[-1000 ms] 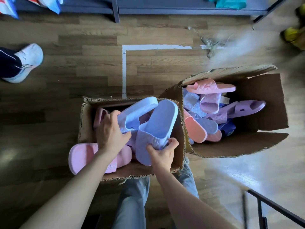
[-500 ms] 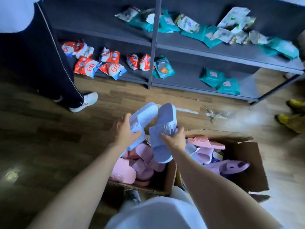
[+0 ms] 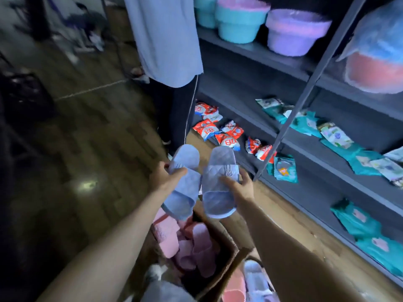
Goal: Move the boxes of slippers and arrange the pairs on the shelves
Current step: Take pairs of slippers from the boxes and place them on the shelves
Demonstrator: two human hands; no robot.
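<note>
Nearest, the open brown cardboard box (image 3: pixel 227 249) is well stocked with soft pink foam slippers (image 3: pixel 196 243), and a few pink and blue ones (image 3: pixel 254 280) lie just to its right, so most of the job remains. Above the box, the left hand (image 3: pixel 168 177) grips one pale blue ridged plastic slipper (image 3: pixel 185 184) by its strap, and the right hand (image 3: pixel 242 186) cups its partner (image 3: pixel 218 188) from the right edge, the pair side by side, toes pointing away. Farther right, the dark grey metal shelves (image 3: pixel 309 188) carry red packets (image 3: pixel 218 131) and teal packets (image 3: pixel 283 168) but no slippers (none that show, at least); this looks like the first pair going up. Half a second ago the pair sat low over the box; it is now raised and squared, with the view swung towards the shelving.
</note>
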